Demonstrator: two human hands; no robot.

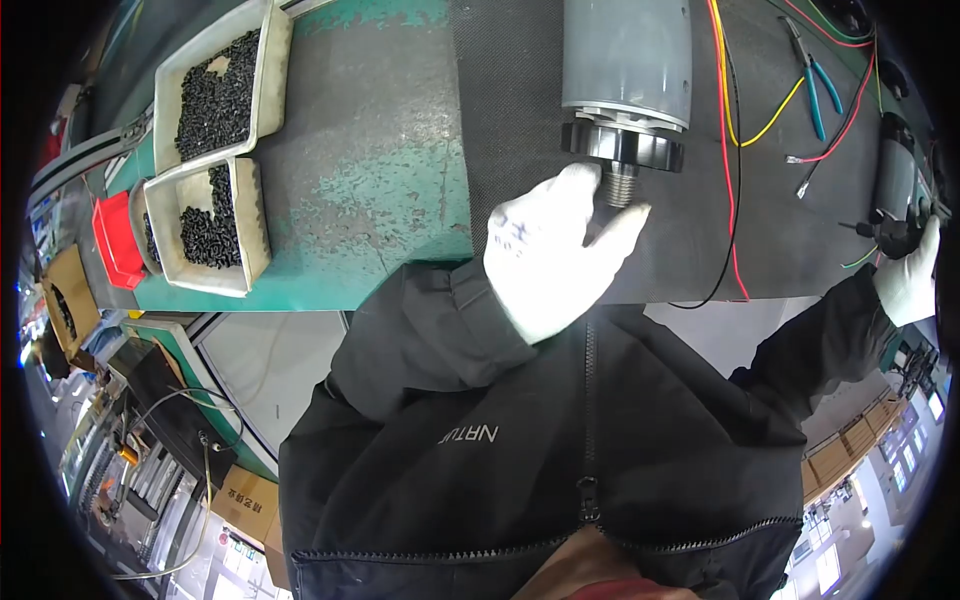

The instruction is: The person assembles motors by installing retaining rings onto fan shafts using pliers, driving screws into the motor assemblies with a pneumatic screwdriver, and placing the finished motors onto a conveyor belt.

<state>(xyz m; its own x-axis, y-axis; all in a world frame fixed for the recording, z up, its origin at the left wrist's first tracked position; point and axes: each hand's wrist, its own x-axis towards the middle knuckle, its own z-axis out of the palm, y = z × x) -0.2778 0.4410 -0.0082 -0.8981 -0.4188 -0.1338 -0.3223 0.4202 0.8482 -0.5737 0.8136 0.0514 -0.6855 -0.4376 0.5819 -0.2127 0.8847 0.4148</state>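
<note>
A grey cylinder (627, 55) lies at the upper centre, with a black ring (655, 150) and a threaded shaft (620, 187) at its near end. My left hand (560, 250), in a white glove, has its thumb and a finger closed on either side of this shaft. At the far right, my gloved right hand (910, 280) is closed around a black object (895, 232) with a thin protruding tip. That object is partly hidden by the hand and lies beside a smaller grey cylinder (895, 170).
Two white bins (273, 75) (257, 225) with small black parts stand at the left, beside a red bin (118, 240). Red, yellow and black wires (730, 170) run right of the large cylinder. Blue-handled pliers (812, 85) lie at the upper right.
</note>
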